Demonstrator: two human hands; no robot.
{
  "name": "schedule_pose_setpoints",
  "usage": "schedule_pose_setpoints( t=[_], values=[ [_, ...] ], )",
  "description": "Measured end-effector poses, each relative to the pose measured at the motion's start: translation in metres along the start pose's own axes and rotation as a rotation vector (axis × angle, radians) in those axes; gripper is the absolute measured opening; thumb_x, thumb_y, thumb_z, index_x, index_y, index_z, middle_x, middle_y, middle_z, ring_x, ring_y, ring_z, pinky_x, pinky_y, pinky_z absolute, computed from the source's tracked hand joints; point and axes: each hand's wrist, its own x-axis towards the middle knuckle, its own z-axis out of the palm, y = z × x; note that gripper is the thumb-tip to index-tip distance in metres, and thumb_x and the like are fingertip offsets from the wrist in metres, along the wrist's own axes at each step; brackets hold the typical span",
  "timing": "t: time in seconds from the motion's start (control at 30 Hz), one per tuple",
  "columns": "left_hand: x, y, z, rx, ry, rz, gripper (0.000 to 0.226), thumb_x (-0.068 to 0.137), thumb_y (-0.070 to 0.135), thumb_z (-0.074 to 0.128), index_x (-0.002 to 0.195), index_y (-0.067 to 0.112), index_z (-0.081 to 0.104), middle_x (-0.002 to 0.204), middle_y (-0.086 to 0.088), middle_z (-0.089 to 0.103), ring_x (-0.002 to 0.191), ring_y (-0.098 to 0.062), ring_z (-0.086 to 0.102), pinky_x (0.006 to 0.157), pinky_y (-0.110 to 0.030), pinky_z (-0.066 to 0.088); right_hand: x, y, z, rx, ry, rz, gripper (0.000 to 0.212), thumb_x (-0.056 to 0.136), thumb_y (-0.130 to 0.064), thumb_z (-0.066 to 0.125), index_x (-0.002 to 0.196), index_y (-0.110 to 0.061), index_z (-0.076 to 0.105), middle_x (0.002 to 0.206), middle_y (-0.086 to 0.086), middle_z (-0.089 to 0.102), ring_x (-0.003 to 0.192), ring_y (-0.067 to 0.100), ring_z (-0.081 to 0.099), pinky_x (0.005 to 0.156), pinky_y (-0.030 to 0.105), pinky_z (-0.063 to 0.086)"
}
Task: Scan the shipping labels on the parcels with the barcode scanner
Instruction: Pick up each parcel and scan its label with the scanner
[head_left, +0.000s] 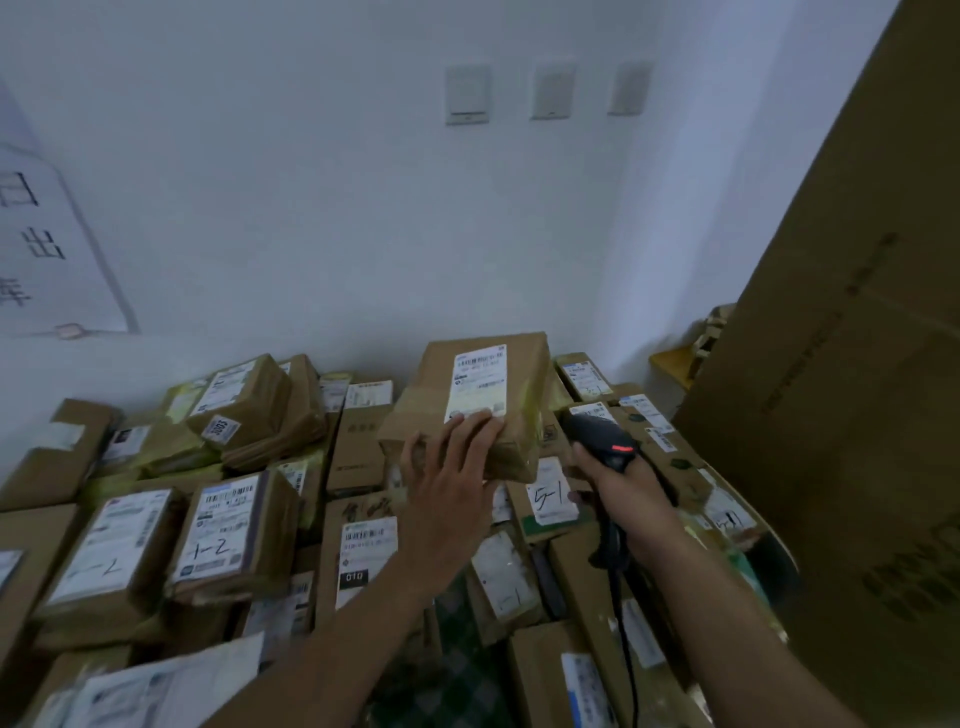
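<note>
The parcel (470, 415) atop the far middle of the pile (358, 452) has its label (478, 383) running lengthwise away, the left hand (451, 467) flat on its near end, the scanner (602, 441) (gripped by the right hand (626, 486)) just right of it.

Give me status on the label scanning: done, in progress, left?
Done: unclear. The 1-2 parcel and the 5-1 label bear handwriting, so they may already be processed. In hand: the left hand steadies a raised parcel, its label facing the camera; the right hand holds the scanner, red light on, beside it. Left: many labelled parcels around; their scan state isn't visible.
</note>
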Motion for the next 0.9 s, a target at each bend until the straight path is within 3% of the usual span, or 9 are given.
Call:
schedule_pose_setpoints(
  t=[0.07, 0.17, 0.23, 0.3, 0.43, 0.53, 0.63, 0.77, 0.9],
  values=[
    [-0.019, 0.021, -0.006, -0.009, 0.014, 0.046, 0.091, 0.072, 0.023, 0.090, 0.148, 0.027, 0.042, 0.153, 0.003, 0.046, 0.144, -0.024, 0.036, 0.118, -0.055, 0.019, -0.019, -0.003, -0.006, 0.116, 0.025, -0.014, 0.017, 0.095, -0.032, 0.074, 0.110, -0.025, 0.070, 0.108, 0.002, 0.079, 0.096, 0.029, 0.077, 0.100, 0.056, 0.056],
    [-0.043, 0.044, -0.007, -0.007, 0.013, 0.130, 0.082, 0.078, 0.024, 0.085, 0.149, 0.028, 0.042, 0.153, 0.003, 0.048, 0.145, -0.025, 0.041, 0.116, -0.056, 0.026, -0.045, 0.001, -0.015, 0.253, 0.083, -0.072, 0.046, 0.086, -0.046, 0.080, 0.126, -0.028, 0.067, 0.114, 0.000, 0.078, 0.099, 0.024, 0.077, 0.097, 0.055, 0.058],
    [-0.054, 0.059, -0.006, -0.012, 0.023, 0.188, 0.066, 0.087, 0.028, 0.070, 0.147, 0.028, 0.044, 0.152, 0.003, 0.050, 0.144, -0.025, 0.041, 0.118, -0.053, 0.021, -0.062, 0.004, -0.020, 0.259, 0.104, -0.101, 0.056, 0.079, -0.051, 0.084, 0.128, -0.030, 0.066, 0.111, -0.002, 0.078, 0.102, 0.020, 0.076, 0.095, 0.051, 0.059],
    [-0.060, 0.074, -0.004, -0.005, 0.016, 0.204, 0.054, 0.092, 0.035, 0.054, 0.145, 0.028, 0.046, 0.150, 0.001, 0.052, 0.143, -0.025, 0.042, 0.117, -0.052, 0.020, -0.074, 0.008, -0.029, 0.288, 0.097, -0.094, 0.045, 0.082, -0.037, 0.085, 0.123, -0.024, 0.070, 0.108, 0.000, 0.079, 0.101, 0.021, 0.076, 0.094, 0.048, 0.060],
    [-0.076, 0.097, 0.002, 0.018, -0.024, 0.220, 0.053, 0.094, 0.032, 0.052, 0.146, 0.028, 0.045, 0.152, 0.003, 0.050, 0.143, -0.024, 0.043, 0.113, -0.058, 0.031, -0.093, 0.013, -0.049, 0.368, 0.112, -0.009, 0.035, 0.079, -0.021, 0.089, 0.110, -0.022, 0.071, 0.098, 0.002, 0.081, 0.088, 0.021, 0.078, 0.075, 0.037, 0.062],
    [-0.083, 0.107, 0.003, 0.023, -0.037, 0.233, 0.054, 0.094, 0.031, 0.054, 0.147, 0.029, 0.045, 0.152, 0.005, 0.049, 0.143, -0.023, 0.044, 0.111, -0.059, 0.036, -0.098, 0.017, -0.065, 0.365, 0.073, 0.044, 0.048, 0.073, -0.023, 0.093, 0.115, -0.020, 0.070, 0.101, 0.008, 0.080, 0.090, 0.027, 0.078, 0.079, 0.044, 0.063],
    [-0.084, 0.111, -0.006, -0.035, -0.115, 0.253, 0.059, 0.090, 0.049, 0.062, 0.145, 0.032, 0.050, 0.152, 0.006, 0.049, 0.142, -0.022, 0.043, 0.111, -0.058, 0.037, -0.101, 0.018, -0.076, 0.317, 0.058, 0.047, 0.065, 0.060, -0.026, 0.097, 0.119, -0.023, 0.069, 0.103, 0.008, 0.080, 0.096, 0.032, 0.077, 0.088, 0.056, 0.061],
    [-0.073, 0.116, -0.035, -0.227, -0.194, -0.157, 0.092, 0.075, 0.090, 0.053, 0.147, 0.035, 0.044, 0.157, 0.009, 0.036, 0.144, -0.018, 0.032, 0.118, -0.048, 0.029, -0.109, 0.017, -0.093, 0.238, 0.005, -0.023, 0.055, 0.068, -0.018, 0.092, 0.117, -0.025, 0.071, 0.104, 0.005, 0.080, 0.100, 0.030, 0.076, 0.089, 0.056, 0.060],
    [-0.071, 0.115, -0.054, -0.658, -0.176, -0.588, 0.095, 0.070, 0.091, 0.059, 0.151, 0.050, 0.029, 0.159, 0.013, 0.032, 0.144, -0.016, 0.037, 0.114, -0.057, 0.040, -0.117, 0.018, -0.106, 0.154, -0.028, -0.069, 0.048, 0.072, -0.010, 0.089, 0.114, -0.025, 0.071, 0.101, 0.003, 0.080, 0.098, 0.027, 0.076, 0.089, 0.054, 0.061]
  ],
)
